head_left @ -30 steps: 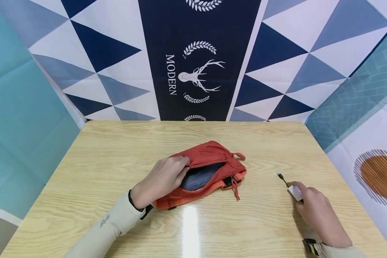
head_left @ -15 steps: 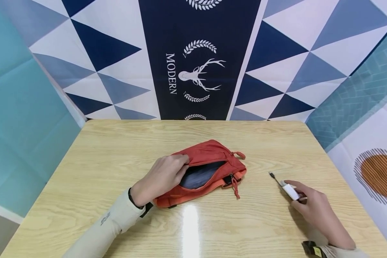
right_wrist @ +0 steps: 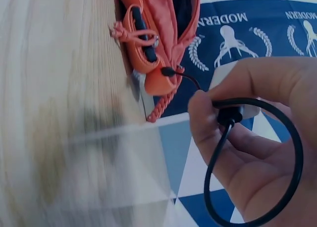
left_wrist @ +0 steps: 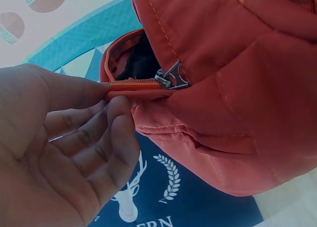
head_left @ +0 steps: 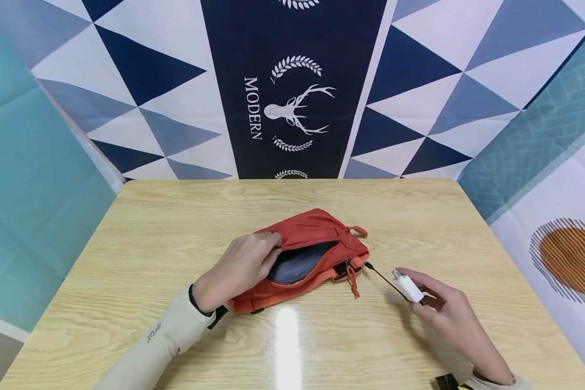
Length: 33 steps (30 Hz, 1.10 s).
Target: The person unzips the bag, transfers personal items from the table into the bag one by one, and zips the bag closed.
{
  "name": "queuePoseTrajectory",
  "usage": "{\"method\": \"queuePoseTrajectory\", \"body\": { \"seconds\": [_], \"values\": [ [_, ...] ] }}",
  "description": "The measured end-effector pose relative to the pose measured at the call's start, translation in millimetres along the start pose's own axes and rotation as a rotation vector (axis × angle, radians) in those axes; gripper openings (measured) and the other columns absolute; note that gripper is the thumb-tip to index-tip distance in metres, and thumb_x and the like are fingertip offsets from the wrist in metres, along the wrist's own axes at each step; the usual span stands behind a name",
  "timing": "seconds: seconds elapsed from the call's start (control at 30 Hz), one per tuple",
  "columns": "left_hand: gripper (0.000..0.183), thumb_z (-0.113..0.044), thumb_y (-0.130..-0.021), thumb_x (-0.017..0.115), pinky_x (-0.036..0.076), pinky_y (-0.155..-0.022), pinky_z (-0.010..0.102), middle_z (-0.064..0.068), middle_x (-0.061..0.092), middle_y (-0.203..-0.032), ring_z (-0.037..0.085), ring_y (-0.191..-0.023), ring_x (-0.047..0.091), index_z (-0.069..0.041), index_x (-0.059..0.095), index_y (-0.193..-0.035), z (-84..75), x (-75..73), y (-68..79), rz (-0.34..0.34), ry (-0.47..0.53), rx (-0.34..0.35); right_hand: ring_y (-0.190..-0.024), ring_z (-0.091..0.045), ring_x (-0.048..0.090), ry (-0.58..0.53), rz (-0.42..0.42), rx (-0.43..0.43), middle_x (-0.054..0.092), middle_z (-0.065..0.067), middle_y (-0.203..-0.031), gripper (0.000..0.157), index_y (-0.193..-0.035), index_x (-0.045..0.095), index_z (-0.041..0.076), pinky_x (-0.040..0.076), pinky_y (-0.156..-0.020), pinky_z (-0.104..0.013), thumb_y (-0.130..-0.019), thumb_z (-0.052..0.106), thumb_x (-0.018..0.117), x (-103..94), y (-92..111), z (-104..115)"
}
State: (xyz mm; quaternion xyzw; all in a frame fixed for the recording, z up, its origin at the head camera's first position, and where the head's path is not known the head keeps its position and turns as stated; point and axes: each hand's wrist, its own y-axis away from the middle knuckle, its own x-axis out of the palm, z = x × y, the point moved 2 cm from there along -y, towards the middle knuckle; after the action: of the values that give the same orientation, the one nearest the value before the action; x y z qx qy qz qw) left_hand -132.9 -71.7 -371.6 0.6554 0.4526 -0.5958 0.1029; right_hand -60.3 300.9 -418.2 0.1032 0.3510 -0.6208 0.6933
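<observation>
A red waist bag (head_left: 304, 223) lies on the table with its main zip gaping, showing a dark grey lining (head_left: 299, 264). My left hand (head_left: 239, 271) pinches the zipped edge of the opening between thumb and forefinger; the metal zip pull (left_wrist: 171, 78) shows close by in the left wrist view. To the right of the bag, my right hand (head_left: 443, 303) holds a white charger plug (head_left: 409, 288) with a black cable (head_left: 387, 280). One cable end points at the bag's right end. In the right wrist view the black cable (right_wrist: 294, 158) loops past the palm.
The wooden table (head_left: 175, 216) runs back to a patterned cloth wall (head_left: 287, 135). Red cord pulls (head_left: 353, 284) and an orange strap (head_left: 292, 298) hang along the bag's near side. Teal cloth (head_left: 39, 189) borders the left.
My right hand has moved left toward the bag, carrying the charger plug and cable, and the plug shows more fully. The left hand keeps its hold on the bag's edge.
</observation>
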Motion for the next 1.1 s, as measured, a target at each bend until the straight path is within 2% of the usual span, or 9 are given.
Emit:
{"method": "queuePoseTrajectory", "body": {
  "seconds": [0.23,0.43,0.67,0.77,0.9,1.0,1.1],
  "values": [
    [0.017,-0.009,-0.095,0.065,0.037,-0.049,0.022,-0.007,0.045,-0.067,0.007,-0.056,0.044,-0.016,0.054,-0.082,0.6,-1.0,-1.7,0.008,0.005,0.005,-0.102,-0.005,0.059,-0.056,-0.024,-0.025,0.062,0.008,-0.128,0.065,-0.132,0.063,0.006,0.054,-0.076,-0.019,-0.075,-0.025,0.064,0.5,1,17],
    [0.016,-0.008,-0.095,0.064,0.037,-0.049,0.023,-0.007,0.045,-0.067,0.007,-0.056,0.045,-0.015,0.055,-0.083,1.9,-2.5,-3.1,0.008,0.007,0.011,-0.106,-0.004,0.060,-0.064,-0.022,-0.082,0.062,0.010,-0.127,0.065,-0.132,0.062,0.004,0.051,-0.084,-0.017,-0.074,-0.026,0.067,0.2,-4,32],
    [0.017,-0.009,-0.094,0.065,0.037,-0.049,0.023,-0.007,0.045,-0.067,0.007,-0.056,0.045,-0.015,0.055,-0.082,3.0,-4.7,-2.5,0.006,0.007,0.006,-0.102,-0.004,0.060,-0.036,-0.012,-0.203,0.065,-0.001,-0.124,0.066,-0.133,0.062,0.005,0.051,-0.083,-0.016,-0.074,-0.025,0.069,12.7,-24,49],
    [0.018,-0.008,-0.094,0.065,0.037,-0.050,0.023,-0.007,0.045,-0.067,0.007,-0.057,0.045,-0.015,0.054,-0.081,2.9,-5.0,-1.4,0.008,0.015,0.003,-0.101,-0.004,0.062,0.034,0.011,-0.287,0.067,-0.003,-0.121,0.067,-0.132,0.063,0.009,0.051,-0.081,-0.015,-0.073,-0.022,0.070,22.1,-34,53],
    [0.018,-0.008,-0.094,0.065,0.037,-0.050,0.023,-0.007,0.045,-0.067,0.008,-0.057,0.045,-0.015,0.054,-0.081,3.2,-4.8,-0.1,0.007,0.021,-0.002,-0.102,-0.007,0.062,0.139,0.071,-0.357,0.066,-0.001,-0.123,0.069,-0.136,0.061,0.016,0.051,-0.077,-0.014,-0.075,-0.016,0.071,36.4,-48,55],
    [0.018,-0.008,-0.094,0.065,0.037,-0.050,0.023,-0.006,0.045,-0.067,0.008,-0.056,0.045,-0.015,0.054,-0.082,3.5,-4.6,0.3,0.007,0.030,0.000,-0.099,-0.011,0.063,0.207,0.103,-0.376,0.064,-0.003,-0.125,0.071,-0.139,0.059,0.018,0.054,-0.076,-0.021,-0.077,-0.014,0.072,45.3,-57,52],
    [0.017,-0.008,-0.094,0.065,0.036,-0.050,0.023,-0.006,0.045,-0.066,0.008,-0.056,0.045,-0.014,0.055,-0.082,3.7,-4.8,0.6,0.009,0.040,0.007,-0.099,-0.016,0.062,0.318,0.090,-0.406,0.062,-0.007,-0.122,0.073,-0.141,0.056,0.016,0.057,-0.075,-0.030,-0.075,-0.013,0.074,51.6,-64,48]
  ]
}}
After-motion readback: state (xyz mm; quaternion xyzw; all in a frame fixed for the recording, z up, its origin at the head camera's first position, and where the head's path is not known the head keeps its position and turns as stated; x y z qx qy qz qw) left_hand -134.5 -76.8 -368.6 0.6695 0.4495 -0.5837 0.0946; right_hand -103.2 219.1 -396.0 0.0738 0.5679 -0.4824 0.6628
